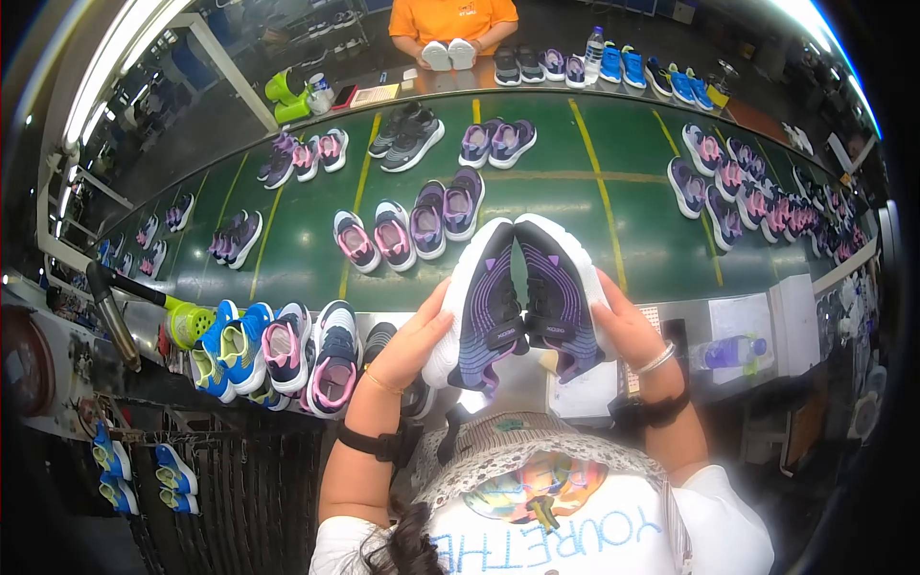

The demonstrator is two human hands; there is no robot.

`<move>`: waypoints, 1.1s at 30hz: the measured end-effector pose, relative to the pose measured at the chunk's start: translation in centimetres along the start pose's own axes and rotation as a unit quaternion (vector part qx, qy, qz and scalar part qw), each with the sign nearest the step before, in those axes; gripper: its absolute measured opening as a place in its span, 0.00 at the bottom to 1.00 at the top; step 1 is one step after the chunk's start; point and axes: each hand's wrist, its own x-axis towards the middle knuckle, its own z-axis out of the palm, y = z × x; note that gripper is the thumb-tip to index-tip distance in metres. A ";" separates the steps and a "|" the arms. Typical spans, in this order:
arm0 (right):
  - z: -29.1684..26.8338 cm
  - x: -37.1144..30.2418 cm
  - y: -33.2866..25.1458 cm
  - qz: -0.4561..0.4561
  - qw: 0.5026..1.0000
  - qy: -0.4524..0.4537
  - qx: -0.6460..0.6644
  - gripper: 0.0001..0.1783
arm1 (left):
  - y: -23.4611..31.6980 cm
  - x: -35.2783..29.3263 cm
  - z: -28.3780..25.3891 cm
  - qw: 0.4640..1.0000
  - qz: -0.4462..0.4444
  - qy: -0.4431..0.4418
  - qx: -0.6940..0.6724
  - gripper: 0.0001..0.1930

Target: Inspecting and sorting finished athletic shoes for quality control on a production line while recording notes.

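I hold a pair of small dark purple sneakers with white soles side by side, toes pointing away from me. My left hand [414,337] grips the left sneaker [482,307] by its sole edge. My right hand [628,326] grips the right sneaker [556,292] the same way; a silver bracelet sits on that wrist. Both shoes hover over the near edge of a green conveyor belt [565,206].
Many pairs of purple, pink and grey sneakers lie on the belt. Blue, yellow and pink shoes [278,355] stand on a rack at my left. Across the belt a person in an orange shirt [450,19] holds white-soled shoes. A water bottle [733,352] lies at my right.
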 end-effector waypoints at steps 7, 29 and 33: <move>0.4 0.1 -0.4 -0.015 1.000 0.001 -0.015 0.29 | -0.1 0.5 0.2 0.998 0.031 0.007 0.060 0.29; 5.6 2.4 3.4 0.185 0.742 -0.027 0.644 0.29 | -4.3 2.1 2.4 0.836 -0.075 0.135 -0.527 0.20; 7.2 2.6 0.9 0.195 0.738 0.020 0.646 0.21 | -3.1 1.9 3.1 0.842 -0.053 0.143 -0.518 0.20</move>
